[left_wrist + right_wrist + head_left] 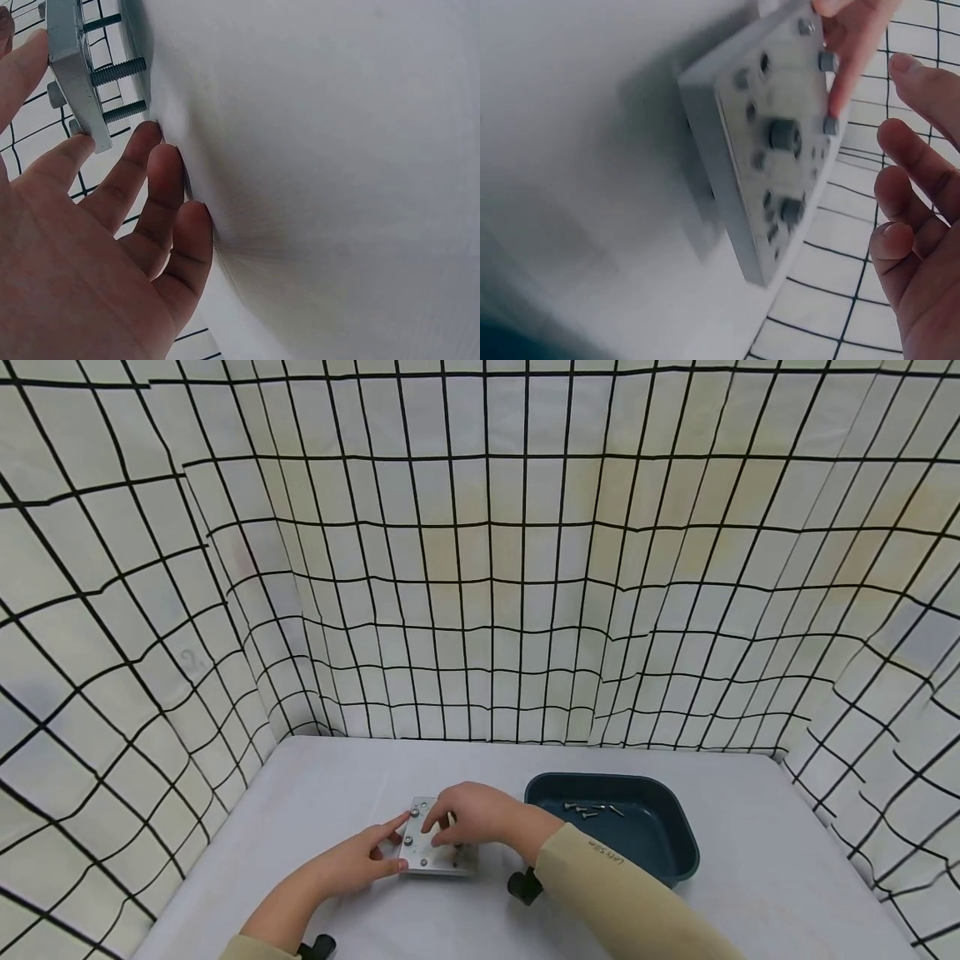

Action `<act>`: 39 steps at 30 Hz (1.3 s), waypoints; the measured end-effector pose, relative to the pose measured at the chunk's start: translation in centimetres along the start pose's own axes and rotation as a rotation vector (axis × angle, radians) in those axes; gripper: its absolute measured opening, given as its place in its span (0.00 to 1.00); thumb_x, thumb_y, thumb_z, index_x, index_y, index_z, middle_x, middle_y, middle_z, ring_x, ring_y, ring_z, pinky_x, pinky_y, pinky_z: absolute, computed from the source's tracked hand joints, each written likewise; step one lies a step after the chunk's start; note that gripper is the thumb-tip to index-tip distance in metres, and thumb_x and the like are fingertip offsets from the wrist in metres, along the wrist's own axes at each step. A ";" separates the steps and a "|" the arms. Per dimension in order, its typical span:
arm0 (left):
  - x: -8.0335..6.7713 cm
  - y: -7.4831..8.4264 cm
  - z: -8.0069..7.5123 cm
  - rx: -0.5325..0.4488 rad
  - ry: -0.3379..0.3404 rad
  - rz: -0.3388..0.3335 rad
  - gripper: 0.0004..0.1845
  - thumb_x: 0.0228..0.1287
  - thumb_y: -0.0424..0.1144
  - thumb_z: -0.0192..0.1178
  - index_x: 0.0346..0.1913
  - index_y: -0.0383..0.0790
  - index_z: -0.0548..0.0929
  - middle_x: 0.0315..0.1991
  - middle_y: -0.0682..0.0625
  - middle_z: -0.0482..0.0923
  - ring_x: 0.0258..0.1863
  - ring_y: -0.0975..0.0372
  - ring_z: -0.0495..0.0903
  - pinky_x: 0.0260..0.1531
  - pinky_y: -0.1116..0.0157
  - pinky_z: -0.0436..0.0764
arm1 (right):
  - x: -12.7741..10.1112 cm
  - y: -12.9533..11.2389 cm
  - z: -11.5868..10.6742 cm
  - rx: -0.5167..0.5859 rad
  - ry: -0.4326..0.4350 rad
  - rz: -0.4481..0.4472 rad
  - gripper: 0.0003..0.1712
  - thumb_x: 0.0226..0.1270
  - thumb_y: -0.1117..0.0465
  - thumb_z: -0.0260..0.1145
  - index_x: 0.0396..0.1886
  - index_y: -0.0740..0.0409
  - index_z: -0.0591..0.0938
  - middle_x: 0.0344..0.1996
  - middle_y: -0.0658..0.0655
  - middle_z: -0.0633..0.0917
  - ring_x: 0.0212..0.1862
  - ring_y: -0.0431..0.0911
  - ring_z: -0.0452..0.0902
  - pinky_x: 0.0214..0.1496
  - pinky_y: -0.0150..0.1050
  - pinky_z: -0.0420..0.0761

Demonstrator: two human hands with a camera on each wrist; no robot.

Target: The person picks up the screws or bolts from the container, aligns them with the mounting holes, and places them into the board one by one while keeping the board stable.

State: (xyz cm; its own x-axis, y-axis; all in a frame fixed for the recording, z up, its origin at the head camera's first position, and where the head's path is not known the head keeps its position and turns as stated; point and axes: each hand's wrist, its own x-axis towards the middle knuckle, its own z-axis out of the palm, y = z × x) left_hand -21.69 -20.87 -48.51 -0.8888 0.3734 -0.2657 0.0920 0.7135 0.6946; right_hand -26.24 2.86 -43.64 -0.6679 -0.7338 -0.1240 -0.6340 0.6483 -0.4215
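A flat silver metal plate [442, 865] with several holes stands raised off the white table. Bolts sit in it, their threaded shanks [118, 72] poking out underneath and their heads, such as this socket-head screw [784, 135], showing on top. My left hand [352, 863] holds the plate at its left side, thumb at the near corner and index finger farther along. Its other fingers [165, 180] rest low at the cloth. Over the plate's top is my right hand [480, 814], fingers loosely bent and apart, with nothing between them in the right wrist view.
To the right of the plate stands a dark blue tray [681, 814], with several loose screws [588, 814] lying in it. My right forearm crosses its near left part. White cloth walls with a black grid [487, 627] enclose the table [360, 768] behind and at both sides.
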 end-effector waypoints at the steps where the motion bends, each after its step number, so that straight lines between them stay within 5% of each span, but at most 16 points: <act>1: 0.0 0.0 0.0 0.000 0.002 -0.006 0.44 0.63 0.52 0.67 0.77 0.46 0.60 0.57 0.46 0.73 0.34 0.59 0.72 0.31 0.60 0.73 | -0.2 0.2 -0.4 0.003 0.005 -0.002 0.11 0.64 0.51 0.72 0.47 0.39 0.89 0.28 0.38 0.78 0.34 0.35 0.72 0.37 0.29 0.74; 11: 0.2 0.0 0.3 0.029 0.032 -0.041 0.44 0.61 0.53 0.69 0.77 0.49 0.61 0.57 0.47 0.73 0.35 0.60 0.72 0.32 0.62 0.73 | -4.2 4.3 -4.1 0.029 0.053 0.023 0.12 0.64 0.52 0.72 0.48 0.43 0.89 0.29 0.38 0.79 0.33 0.37 0.73 0.34 0.32 0.75; 19: 0.3 -0.2 0.5 0.027 0.040 -0.067 0.45 0.59 0.54 0.70 0.77 0.49 0.62 0.57 0.48 0.73 0.34 0.60 0.72 0.32 0.62 0.73 | -9.2 9.8 -6.0 0.097 0.102 0.085 0.12 0.66 0.51 0.71 0.48 0.42 0.88 0.36 0.37 0.82 0.38 0.34 0.76 0.41 0.35 0.78; 27: 0.2 -0.3 0.5 0.032 0.044 -0.060 0.45 0.59 0.54 0.69 0.77 0.49 0.62 0.56 0.48 0.73 0.34 0.60 0.71 0.31 0.62 0.73 | -13.4 14.3 -6.9 0.041 0.132 0.175 0.14 0.67 0.50 0.69 0.50 0.47 0.88 0.42 0.40 0.83 0.42 0.37 0.77 0.45 0.41 0.77; 39: 0.1 0.0 0.4 0.024 0.046 -0.063 0.45 0.59 0.55 0.69 0.77 0.51 0.62 0.56 0.50 0.73 0.33 0.59 0.71 0.30 0.62 0.72 | -14.1 15.9 -6.6 0.045 0.033 0.176 0.12 0.65 0.57 0.71 0.47 0.54 0.89 0.37 0.41 0.84 0.37 0.34 0.79 0.39 0.37 0.79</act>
State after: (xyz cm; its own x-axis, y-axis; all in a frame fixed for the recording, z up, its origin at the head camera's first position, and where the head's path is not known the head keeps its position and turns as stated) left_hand -21.65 -20.58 -48.81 -0.9130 0.2998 -0.2768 0.0456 0.7490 0.6609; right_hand -29.51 24.83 -42.63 -0.7796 -0.6026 -0.1706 -0.4886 0.7556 -0.4362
